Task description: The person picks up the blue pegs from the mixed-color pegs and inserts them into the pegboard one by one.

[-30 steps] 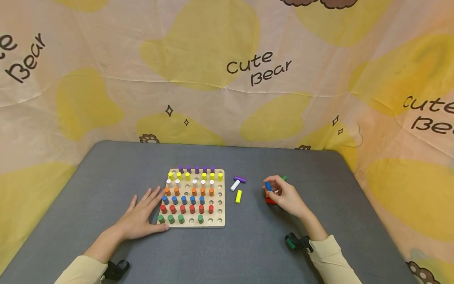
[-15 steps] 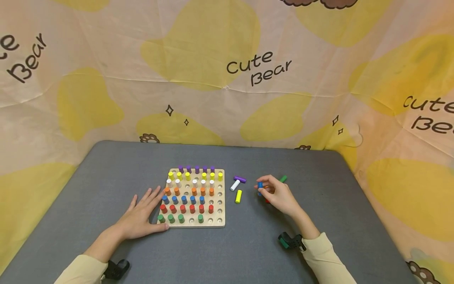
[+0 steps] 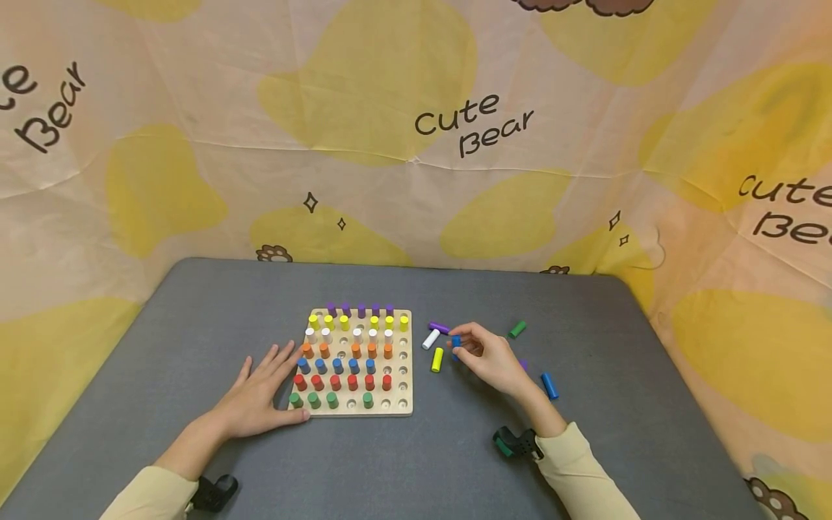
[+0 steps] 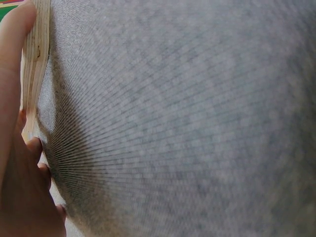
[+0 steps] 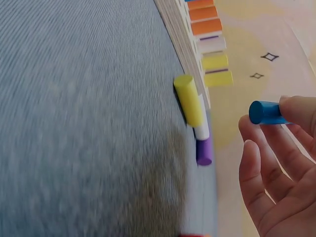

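Note:
A wooden pegboard (image 3: pixel 408 408) stands on the table with rows of purple, yellow, white, orange, blue, red and green pegs. Several of its holes are bare, mostly in the right-hand column. My left hand (image 3: pixel 260 401) lies spread along the board's left side, its thumb at the front corner; the left wrist view shows the thumb (image 4: pixel 17 29) against the wooden edge. To the right of the board, my right hand (image 3: pixel 490 359) pinches a blue peg (image 5: pixel 268 112) between thumb and fingers, above the table. Its other fingers are loosely bent in the right wrist view.
Between board and right hand lie a yellow peg (image 3: pixel 438 360), a white peg (image 3: pixel 431 339) and a purple peg (image 3: pixel 439 328). Beyond the right hand are a green peg (image 3: pixel 517 329) and another blue peg (image 3: pixel 549 386). A printed cloth (image 3: pixel 364 144) hangs behind the grey table (image 3: pixel 234 303).
My right hand has carried the blue peg leftward from the loose pegs toward the board, uncovering the green peg and another blue one. The left hand has stayed in place.

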A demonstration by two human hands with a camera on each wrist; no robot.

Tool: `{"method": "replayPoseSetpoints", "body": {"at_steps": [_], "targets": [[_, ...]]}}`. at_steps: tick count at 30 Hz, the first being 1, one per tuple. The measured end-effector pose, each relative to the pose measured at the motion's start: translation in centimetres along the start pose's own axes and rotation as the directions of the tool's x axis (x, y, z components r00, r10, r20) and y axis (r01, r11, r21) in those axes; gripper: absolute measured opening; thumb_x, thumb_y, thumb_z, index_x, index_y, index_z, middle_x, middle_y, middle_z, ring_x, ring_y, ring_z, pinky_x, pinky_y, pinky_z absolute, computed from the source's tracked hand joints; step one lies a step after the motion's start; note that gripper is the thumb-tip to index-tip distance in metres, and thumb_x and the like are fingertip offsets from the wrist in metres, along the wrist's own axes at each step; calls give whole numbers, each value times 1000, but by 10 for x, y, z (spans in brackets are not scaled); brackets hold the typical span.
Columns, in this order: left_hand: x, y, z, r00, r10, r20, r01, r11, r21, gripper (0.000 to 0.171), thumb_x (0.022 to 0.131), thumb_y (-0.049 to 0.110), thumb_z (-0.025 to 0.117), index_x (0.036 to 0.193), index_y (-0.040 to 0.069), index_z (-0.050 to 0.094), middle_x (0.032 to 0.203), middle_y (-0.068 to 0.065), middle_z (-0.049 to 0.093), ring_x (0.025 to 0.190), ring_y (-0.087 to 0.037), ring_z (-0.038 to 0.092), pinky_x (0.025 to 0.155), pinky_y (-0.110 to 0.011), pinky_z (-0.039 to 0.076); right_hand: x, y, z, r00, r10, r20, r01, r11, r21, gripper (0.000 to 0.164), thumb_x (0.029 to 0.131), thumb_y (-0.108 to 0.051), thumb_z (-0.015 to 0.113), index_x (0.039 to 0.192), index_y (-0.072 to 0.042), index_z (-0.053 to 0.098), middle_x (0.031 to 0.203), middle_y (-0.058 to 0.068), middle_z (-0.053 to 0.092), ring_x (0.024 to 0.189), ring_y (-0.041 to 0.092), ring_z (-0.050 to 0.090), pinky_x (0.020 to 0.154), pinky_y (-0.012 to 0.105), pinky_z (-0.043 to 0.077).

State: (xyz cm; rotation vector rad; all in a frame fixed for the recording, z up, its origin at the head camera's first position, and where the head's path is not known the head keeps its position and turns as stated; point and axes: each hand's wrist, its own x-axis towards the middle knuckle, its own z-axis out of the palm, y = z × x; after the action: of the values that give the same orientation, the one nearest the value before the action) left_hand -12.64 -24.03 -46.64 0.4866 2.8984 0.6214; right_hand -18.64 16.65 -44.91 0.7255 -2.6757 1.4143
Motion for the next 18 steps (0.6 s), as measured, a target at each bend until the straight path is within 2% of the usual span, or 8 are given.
{"method": "replayPoseSetpoints", "body": {"at_steps": [5,9,16,18], "targets": [[0,2,-1,1000,-5,3,5,1000,-7,104,68,70,62,148,18,20,153,-14,16,139,-40,11,104,-66,1,3,-5,9,1000,-12,-7,12,1000,8,26,84,-3,65,109,-9,61,96,3,67,77,14,63,65,24,52],[0,2,-1,1000,-5,1,5,1000,-9,104,68,70,62,148,18,20,153,-14,17,139,-40,11,103,-66,2,5,-13,15,1000,-23,7,23,1000,20,25,83,1,64,108,-3,61,94,10,67,78,20,65,65,26,52],[0,2,0,1000,-6,1,6,1000,-10,104,68,69,62,148,19,19,153,-14,17,139,-40,11,104,-66,2,5,-48,15,996,-65,68,60,995,84,23,84,7,59,106,6,57,98,20,66,82,28,66,67,30,54],[0,2,-1,1000,-7,1,7,1000,-10,104,68,69,62,148,19,19,153,-14,17,139,-40,11,103,-66,2,7,-41,21,995,-70,71,64,994,91,22,84,5,60,106,3,58,99,19,67,82,27,67,66,29,54]]}}
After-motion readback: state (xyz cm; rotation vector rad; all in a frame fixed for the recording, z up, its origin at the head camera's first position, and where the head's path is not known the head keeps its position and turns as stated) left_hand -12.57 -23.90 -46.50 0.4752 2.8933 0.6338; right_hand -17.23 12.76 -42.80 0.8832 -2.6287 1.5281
